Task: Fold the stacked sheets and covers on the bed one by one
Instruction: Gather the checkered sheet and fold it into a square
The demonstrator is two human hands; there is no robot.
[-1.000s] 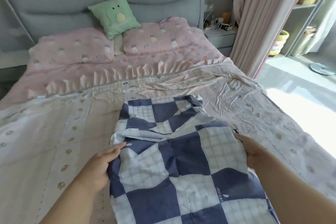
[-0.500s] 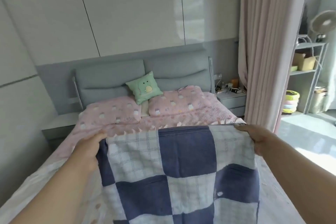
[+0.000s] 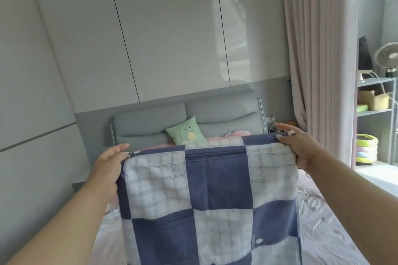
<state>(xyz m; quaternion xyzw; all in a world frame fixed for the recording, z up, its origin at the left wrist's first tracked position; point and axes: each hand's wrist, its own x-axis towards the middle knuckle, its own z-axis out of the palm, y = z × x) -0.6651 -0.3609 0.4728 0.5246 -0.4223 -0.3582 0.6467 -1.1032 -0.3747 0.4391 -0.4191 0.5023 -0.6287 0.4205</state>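
Note:
A blue-and-white checked cover [image 3: 211, 200] hangs stretched in the air in front of me, above the bed. My left hand [image 3: 108, 166] pinches its upper left corner. My right hand [image 3: 298, 145] grips its upper right corner, with some fingers extended. The cover hangs flat and hides most of the bed behind it. A pale sheet [image 3: 327, 221] with small dots lies spread on the mattress below and to the right.
A grey padded headboard [image 3: 150, 125] with a green cushion [image 3: 186, 133] stands at the far end. A pink curtain [image 3: 318, 49] hangs at the right. Past it are a metal shelf [image 3: 374, 97] with boxes and a fan [image 3: 387, 56].
Both hands have lifted the checked cover off the bed and raised it higher, spread out. My view has tilted up from the bed to the wall.

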